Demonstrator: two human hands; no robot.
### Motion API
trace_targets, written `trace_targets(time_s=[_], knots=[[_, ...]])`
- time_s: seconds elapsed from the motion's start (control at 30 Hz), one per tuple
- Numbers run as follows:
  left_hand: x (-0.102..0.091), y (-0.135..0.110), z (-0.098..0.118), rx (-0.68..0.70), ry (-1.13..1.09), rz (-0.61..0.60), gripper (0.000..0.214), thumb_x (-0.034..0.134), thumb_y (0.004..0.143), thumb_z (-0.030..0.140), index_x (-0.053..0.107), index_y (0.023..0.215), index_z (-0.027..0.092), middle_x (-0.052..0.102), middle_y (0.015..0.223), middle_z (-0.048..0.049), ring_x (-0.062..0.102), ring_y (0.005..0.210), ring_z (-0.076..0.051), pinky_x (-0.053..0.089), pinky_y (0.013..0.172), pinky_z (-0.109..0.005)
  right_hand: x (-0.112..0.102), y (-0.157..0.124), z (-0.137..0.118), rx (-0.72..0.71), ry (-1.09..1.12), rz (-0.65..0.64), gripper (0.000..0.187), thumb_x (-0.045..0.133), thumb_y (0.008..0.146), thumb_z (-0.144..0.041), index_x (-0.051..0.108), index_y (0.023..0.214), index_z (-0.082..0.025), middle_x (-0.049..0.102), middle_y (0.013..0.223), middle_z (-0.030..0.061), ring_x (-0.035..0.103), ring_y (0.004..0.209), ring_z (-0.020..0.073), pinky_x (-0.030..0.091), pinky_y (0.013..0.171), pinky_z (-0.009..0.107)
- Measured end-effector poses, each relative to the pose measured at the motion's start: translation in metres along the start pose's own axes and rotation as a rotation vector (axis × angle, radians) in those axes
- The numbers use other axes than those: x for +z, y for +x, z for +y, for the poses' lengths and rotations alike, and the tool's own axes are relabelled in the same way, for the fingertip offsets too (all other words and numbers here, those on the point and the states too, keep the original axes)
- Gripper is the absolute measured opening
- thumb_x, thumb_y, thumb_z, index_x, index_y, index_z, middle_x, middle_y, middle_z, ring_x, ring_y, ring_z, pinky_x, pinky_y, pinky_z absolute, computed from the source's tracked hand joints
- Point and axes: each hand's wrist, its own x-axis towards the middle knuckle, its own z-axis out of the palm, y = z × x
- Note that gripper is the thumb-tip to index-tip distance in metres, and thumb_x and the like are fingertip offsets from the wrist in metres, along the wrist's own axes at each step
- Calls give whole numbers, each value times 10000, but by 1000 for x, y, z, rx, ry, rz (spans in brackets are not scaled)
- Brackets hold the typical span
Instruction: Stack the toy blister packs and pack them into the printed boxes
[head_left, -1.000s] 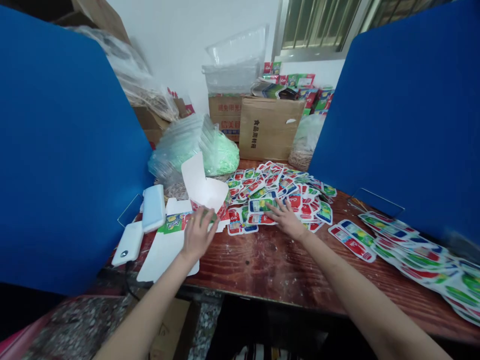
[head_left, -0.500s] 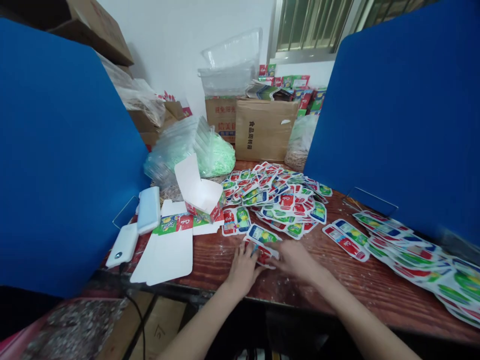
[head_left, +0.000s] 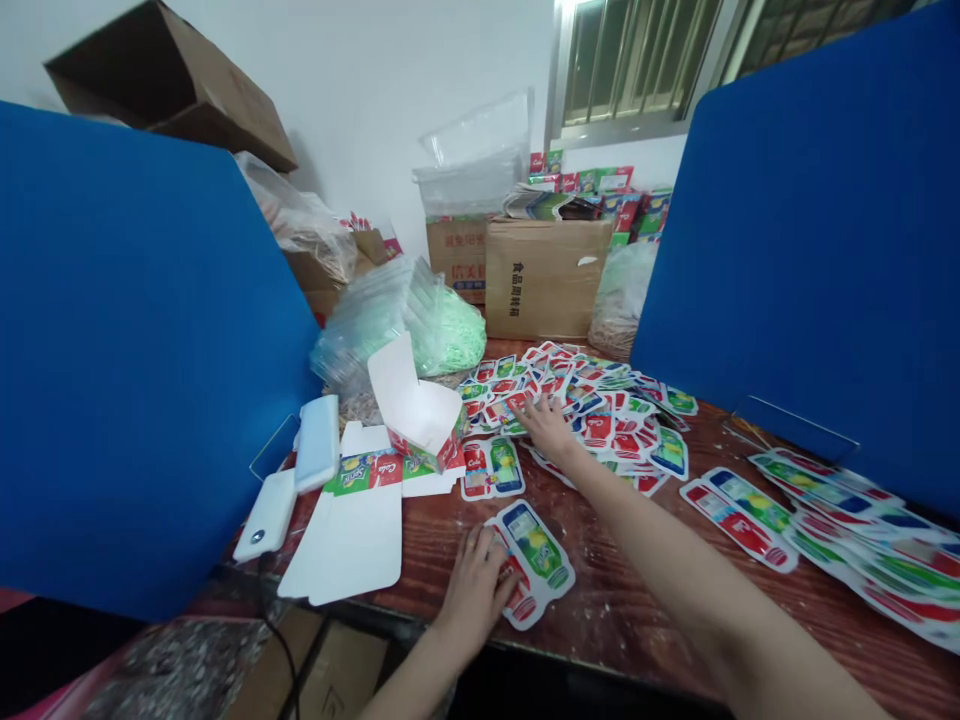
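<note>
Several slightly parted fingers of the left hand [head_left: 471, 590] lie over the red half of a red-and-green, twin-bottle-shaped printed card [head_left: 541, 552]; whether they grip it cannot be determined. The card lies flat near the front edge of a reddish-brown wooden table [head_left: 600, 600]. Fingers of the right hand [head_left: 547, 428] are spread on a loose heap of similar printed cards [head_left: 600, 430]. Left of the heap: a partly folded, open-lidded white-and-red cardboard box [head_left: 431, 410]. Outermost: two upright blue panels [head_left: 135, 350]
</note>
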Motion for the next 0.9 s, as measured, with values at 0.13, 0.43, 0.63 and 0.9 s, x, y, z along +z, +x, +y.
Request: trace_targets(time_s=[0.13, 0.43, 0.63, 0.9], knots=[[-2, 2, -7, -33, -135, -14, 284, 587, 857, 240, 565, 1129, 161, 467, 1343, -154, 426, 1294, -310, 385, 1073, -516, 5, -38, 24, -121, 11, 37, 653, 387, 836, 9, 429, 1429, -262, 438, 1452, 121, 368, 1339, 389, 309, 1056, 600], [-12, 8, -14, -21, -232, -72, 322, 635, 826, 271, 618, 1139, 197, 403, 1406, -145, 367, 1348, -320, 355, 1098, -501, 11, -168, 80, -546, 243, 39, 763, 414, 775, 10, 375, 1434, -374, 240, 1555, -33, 88, 1458, 283, 181, 1118, 618], [-11, 9, 7, 11, -107, 127, 475, 615, 840, 458, 548, 1228, 193, 402, 1413, -165, 277, 1393, -354, 327, 1084, -586, 0, -202, 48, -329, 353, -5, 703, 422, 746, 11, 505, 1365, -313, 355, 1512, -3, 198, 1439, 282, 240, 1124, 563], [11, 31, 36, 181, -32, -63, 394, 419, 887, 99, 507, 1261, 186, 421, 1432, -146, 255, 1419, -307, 316, 1112, -553, 4, -199, -64, 197, 322, 138, 710, 584, 833, -369, 344, 1468, -164, 244, 1536, 200, 211, 1370, 499, 386, 984, 613]])
